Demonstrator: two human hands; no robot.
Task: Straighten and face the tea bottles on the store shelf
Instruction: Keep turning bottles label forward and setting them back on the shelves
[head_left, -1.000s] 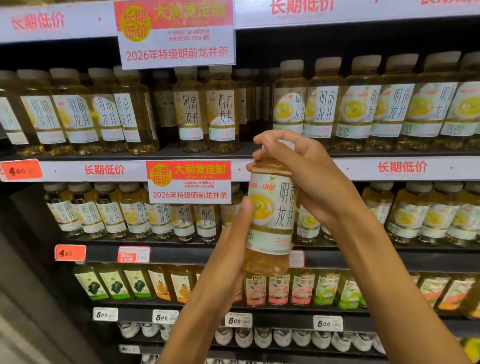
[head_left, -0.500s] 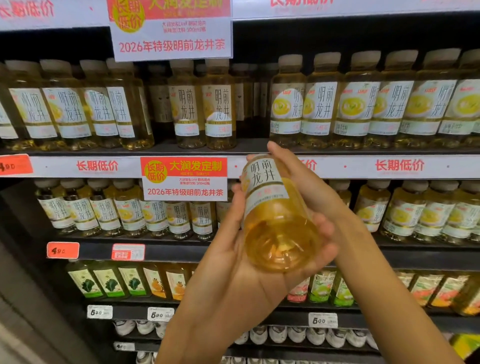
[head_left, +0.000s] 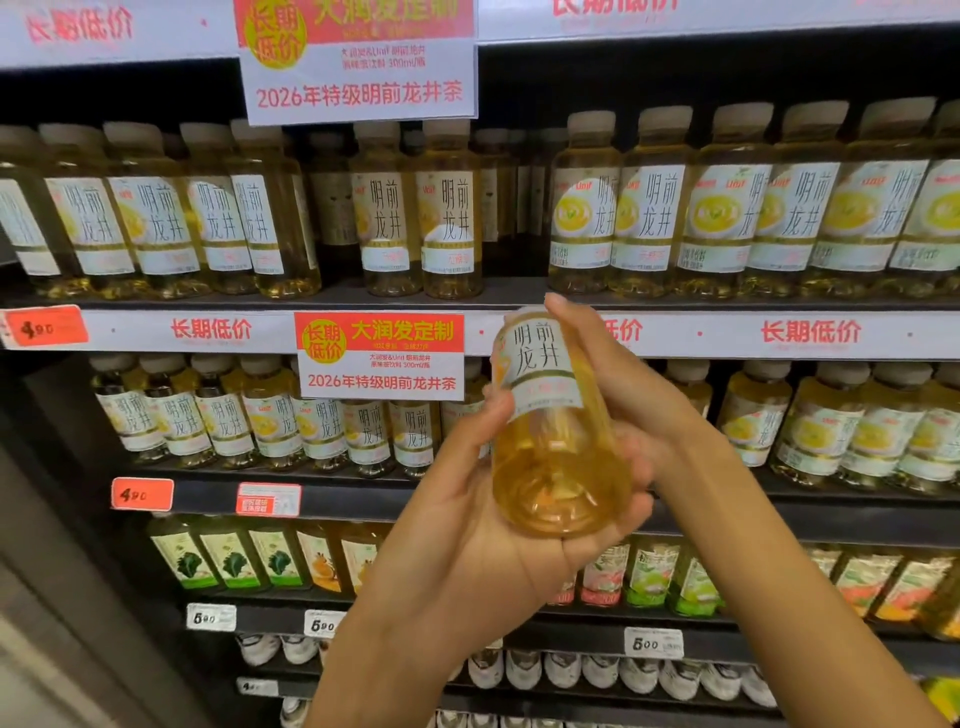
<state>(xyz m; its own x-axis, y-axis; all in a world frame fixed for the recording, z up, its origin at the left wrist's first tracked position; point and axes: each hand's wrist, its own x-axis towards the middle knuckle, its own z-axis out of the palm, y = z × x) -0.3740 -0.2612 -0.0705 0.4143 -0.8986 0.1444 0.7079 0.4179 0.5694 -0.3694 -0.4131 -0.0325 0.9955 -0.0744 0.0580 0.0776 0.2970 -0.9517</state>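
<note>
Before the shelf (head_left: 519, 304), both hands clamp one tea bottle (head_left: 558, 447), tipped so its base faces the camera and its cap points toward the shelf; the left hand (head_left: 467, 540) cups it from below, the right hand (head_left: 639, 410) wraps its far side, bottle rows (head_left: 727, 218) standing behind

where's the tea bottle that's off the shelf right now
In the head view, centre frame, the tea bottle is tilted base-toward-camera, held between the left hand and right hand, in front of the second shelf's price rail.
</note>
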